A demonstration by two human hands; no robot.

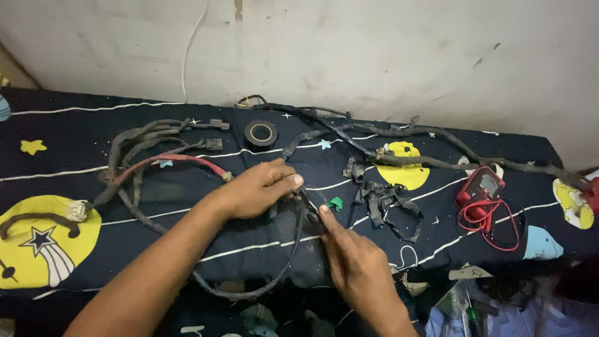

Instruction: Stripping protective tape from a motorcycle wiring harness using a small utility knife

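Nearest the camera, the right hand [357, 262] pinches the thin end of a black wiring harness [299, 206], forefinger stretched along it. Just beyond, the left hand [257, 187] closes thumb and fingers on the same strand, above a dark space-patterned sheet [62, 187]. A small green clip [335, 203] lies beside the fingertips, scraps of stripped black tape [384, 200] further right. A red multimeter [480, 187] sits right; a tape roll [261, 133] lies near the wall [374, 56].
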